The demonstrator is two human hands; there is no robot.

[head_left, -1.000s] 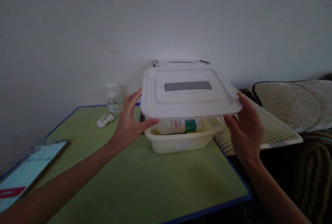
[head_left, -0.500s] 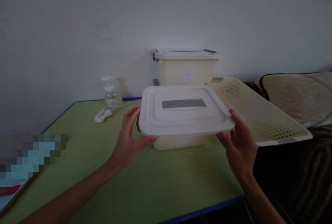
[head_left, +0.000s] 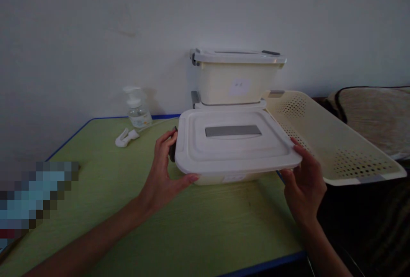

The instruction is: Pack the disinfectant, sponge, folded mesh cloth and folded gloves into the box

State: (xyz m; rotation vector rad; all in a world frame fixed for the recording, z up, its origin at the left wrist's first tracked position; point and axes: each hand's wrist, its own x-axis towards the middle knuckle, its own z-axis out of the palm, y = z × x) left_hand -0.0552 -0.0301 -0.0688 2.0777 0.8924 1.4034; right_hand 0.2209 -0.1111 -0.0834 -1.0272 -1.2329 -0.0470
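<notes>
A white lid [head_left: 233, 146] with a grey handle strip lies on top of a cream plastic box [head_left: 224, 178] on the green table [head_left: 198, 225]. My left hand [head_left: 163, 170] grips the lid's left edge, thumb under the front rim and fingers by a dark side latch. At the lid's right front corner my right hand [head_left: 303, 178] holds the edge, fingers curled around it. The box's contents are hidden under the lid.
A second lidded cream box [head_left: 237, 78] stands stacked behind, against the wall. A perforated cream tray [head_left: 329, 140] leans off the table's right side. A pump bottle [head_left: 137, 108] and a white clip [head_left: 126, 137] sit at back left. A pixelated patch covers the left edge.
The lid came down from above the open box and now rests on it, hiding the bottle inside. Both hands stayed on its edges and lowered with it.
</notes>
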